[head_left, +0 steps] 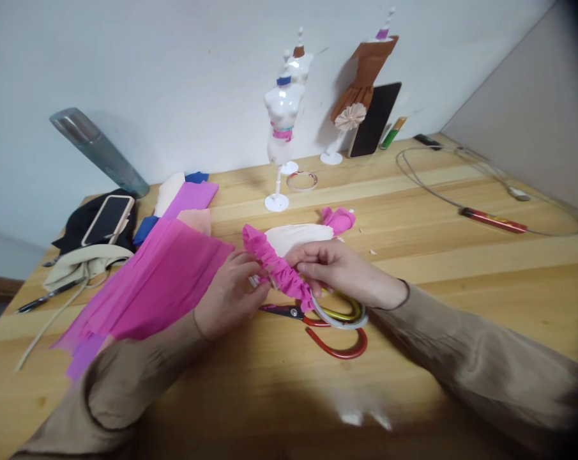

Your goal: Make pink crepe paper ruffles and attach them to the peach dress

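Observation:
A bright pink gathered ruffle [283,271], apparently of crepe paper, runs slantwise between my two hands. My left hand [235,291] pinches at its left side, thumb and fingers close together. On the other side, my right hand [329,268] has its fingertips closed on the ruffle's edge. Behind the hands lies a cream-white form [298,236] with a bunch of pink paper [339,220] at its far end; my right hand partly covers it. Red-handled scissors [341,353] lie under and in front of the ruffle, a pale ring [341,324] overlapping their handles.
Pink crepe sheets [164,281] spread at left, near a phone [108,220] and a pen [49,297]. White dress-form stands [283,102] and one in a brown dress [368,64] are at the back. A tape roll [302,181] sits behind; a cable [413,172] loops at right.

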Motion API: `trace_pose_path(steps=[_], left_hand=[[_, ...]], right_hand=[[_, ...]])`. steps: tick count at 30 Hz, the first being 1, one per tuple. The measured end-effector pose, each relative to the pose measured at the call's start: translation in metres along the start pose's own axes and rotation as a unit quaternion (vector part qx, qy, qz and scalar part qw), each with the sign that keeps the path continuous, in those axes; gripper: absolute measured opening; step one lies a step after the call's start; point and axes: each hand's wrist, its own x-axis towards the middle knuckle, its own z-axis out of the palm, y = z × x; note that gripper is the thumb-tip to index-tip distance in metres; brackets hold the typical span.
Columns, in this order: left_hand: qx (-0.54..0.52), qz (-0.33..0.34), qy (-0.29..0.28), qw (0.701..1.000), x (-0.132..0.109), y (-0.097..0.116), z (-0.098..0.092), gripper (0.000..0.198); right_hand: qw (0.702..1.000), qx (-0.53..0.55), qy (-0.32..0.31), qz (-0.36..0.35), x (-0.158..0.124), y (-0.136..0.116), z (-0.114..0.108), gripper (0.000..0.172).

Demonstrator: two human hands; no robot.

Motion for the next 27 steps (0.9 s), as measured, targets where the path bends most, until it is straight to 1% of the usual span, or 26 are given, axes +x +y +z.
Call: trace_pose_path(steps=[3, 5, 7, 10, 11, 12, 13, 14, 15, 16, 17, 18, 19, 20, 21, 23, 26, 27], left_hand=[[0.014, -0.029, 0.017, 0.999, 0.001, 0.000, 0.001, 0.007], [0.014, -0.042, 0.038, 0.998, 0.000, 0.000, 0.001, 0.008], [0.024, -0.047, 0.073, 0.996, -0.001, 0.002, -0.002, 0.007], [0.082, -0.039, 0.147, 0.985, -0.005, 0.011, -0.007, 0.008], [0.089, -0.040, 0.161, 0.982, -0.007, 0.016, -0.009, 0.008], [0.072, -0.049, 0.163, 0.983, -0.010, 0.022, -0.009, 0.008], [0.028, -0.076, 0.142, 0.987, -0.013, 0.028, -0.008, 0.009], [-0.047, -0.117, 0.095, 0.987, -0.016, 0.033, -0.006, 0.010], [-0.141, -0.172, 0.049, 0.974, -0.019, 0.039, -0.003, 0.013], [-0.231, -0.230, 0.002, 0.945, -0.022, 0.044, 0.002, 0.018], [-0.302, -0.286, -0.031, 0.909, -0.025, 0.047, 0.007, 0.023], [-0.352, -0.325, -0.051, 0.876, -0.027, 0.050, 0.011, 0.027], [-0.383, -0.351, -0.062, 0.852, -0.030, 0.052, 0.016, 0.029], [-0.400, -0.364, -0.066, 0.839, -0.032, 0.052, 0.020, 0.031], [-0.405, -0.370, -0.063, 0.834, -0.033, 0.052, 0.023, 0.033], [-0.397, -0.373, -0.051, 0.837, -0.036, 0.049, 0.027, 0.034], [-0.366, -0.372, -0.042, 0.852, -0.040, 0.042, 0.030, 0.042], [-0.350, -0.363, -0.044, 0.862, -0.041, 0.040, 0.031, 0.042]], right_hand=[[1.000, 0.002, -0.010, 0.000, -0.001, 0.000, 0.000, 0.016], [1.000, 0.000, -0.014, 0.002, -0.001, 0.000, 0.000, 0.016], [1.000, -0.002, -0.016, 0.004, -0.002, -0.001, 0.001, 0.014], [1.000, -0.008, -0.015, 0.007, -0.003, -0.002, 0.002, 0.013], [1.000, -0.010, -0.013, 0.007, -0.003, -0.002, 0.002, 0.013], [1.000, -0.011, -0.011, 0.007, -0.003, -0.002, 0.002, 0.013], [1.000, -0.012, -0.009, 0.008, -0.004, -0.002, 0.002, 0.013], [1.000, -0.011, -0.009, 0.010, -0.004, -0.002, 0.002, 0.013], [1.000, -0.008, -0.008, 0.012, -0.004, -0.002, 0.003, 0.013], [1.000, -0.004, -0.006, 0.014, -0.004, -0.003, 0.003, 0.013], [1.000, 0.001, -0.004, 0.016, -0.004, -0.003, 0.003, 0.013], [1.000, 0.006, -0.002, 0.017, -0.004, -0.004, 0.003, 0.012], [1.000, 0.011, 0.001, 0.018, -0.004, -0.004, 0.003, 0.012], [1.000, 0.016, 0.005, 0.019, -0.004, -0.005, 0.003, 0.012], [1.000, 0.021, 0.009, 0.020, -0.004, -0.005, 0.003, 0.013], [0.999, 0.032, 0.020, 0.018, -0.003, -0.005, 0.002, 0.016], [0.998, 0.046, 0.031, 0.014, -0.002, -0.004, 0.001, 0.020], [0.998, 0.048, 0.035, 0.013, -0.002, -0.004, 0.001, 0.020]])
